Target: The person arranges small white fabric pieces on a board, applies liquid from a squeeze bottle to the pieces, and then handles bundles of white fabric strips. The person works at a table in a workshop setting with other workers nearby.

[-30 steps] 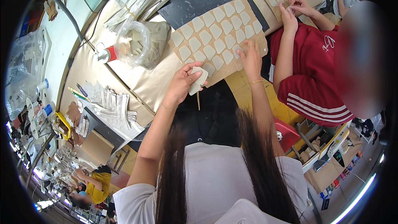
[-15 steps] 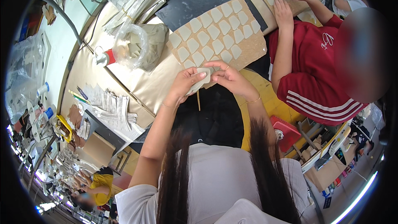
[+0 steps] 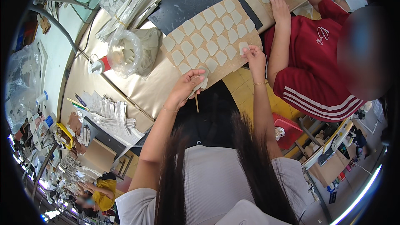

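Right hand (image 3: pixel 255 56) pinches patch (image 3: pixel 243 48) (pale).

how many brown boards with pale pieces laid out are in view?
2. One board before the wearer, where the right hand holds a pale piece; the other board upper right under a co-worker's hand. More may be hidden.

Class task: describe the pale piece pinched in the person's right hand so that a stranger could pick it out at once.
Find the brown board covered in rows of pale shield-shaped pieces. At its right edge the right hand pinches one piece. Unlike the others, it is held in fingertips rather than lying in a row.
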Available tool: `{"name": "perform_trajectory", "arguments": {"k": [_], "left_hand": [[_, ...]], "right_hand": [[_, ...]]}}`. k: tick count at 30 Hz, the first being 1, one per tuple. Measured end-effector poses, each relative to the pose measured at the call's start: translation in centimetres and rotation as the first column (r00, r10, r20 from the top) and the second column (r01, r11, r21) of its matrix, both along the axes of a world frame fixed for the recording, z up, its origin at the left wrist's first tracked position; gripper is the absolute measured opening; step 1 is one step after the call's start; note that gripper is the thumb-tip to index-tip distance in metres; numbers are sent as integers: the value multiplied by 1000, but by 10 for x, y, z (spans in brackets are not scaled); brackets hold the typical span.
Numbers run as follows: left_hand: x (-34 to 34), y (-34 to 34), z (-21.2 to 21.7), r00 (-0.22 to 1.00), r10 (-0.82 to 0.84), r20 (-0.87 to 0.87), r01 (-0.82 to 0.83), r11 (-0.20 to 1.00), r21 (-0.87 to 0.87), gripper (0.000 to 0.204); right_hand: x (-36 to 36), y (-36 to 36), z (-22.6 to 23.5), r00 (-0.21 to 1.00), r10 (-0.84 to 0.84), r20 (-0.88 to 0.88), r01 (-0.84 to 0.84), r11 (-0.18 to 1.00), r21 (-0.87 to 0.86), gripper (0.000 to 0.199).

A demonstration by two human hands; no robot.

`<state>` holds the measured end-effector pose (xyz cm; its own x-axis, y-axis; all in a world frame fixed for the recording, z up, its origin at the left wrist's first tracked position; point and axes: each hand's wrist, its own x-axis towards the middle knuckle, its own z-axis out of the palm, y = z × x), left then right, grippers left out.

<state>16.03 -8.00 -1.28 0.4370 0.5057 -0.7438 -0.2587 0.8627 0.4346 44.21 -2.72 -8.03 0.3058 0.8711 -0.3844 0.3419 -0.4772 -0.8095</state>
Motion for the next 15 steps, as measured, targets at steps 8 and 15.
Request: {"name": "perform_trajectory", "arguments": {"k": [8, 15], "left_hand": [[-3, -1, -2, 999, 8, 31, -9, 999, 39, 33], [3, -1, -8, 992, 129, 12, -129, 991, 47, 30]], "right_hand": [[-7, 15, 3, 996, 61, 70, -59, 998, -29, 22], [-10, 14, 1, 910, 147, 387, -157, 988, -4, 21]]}}
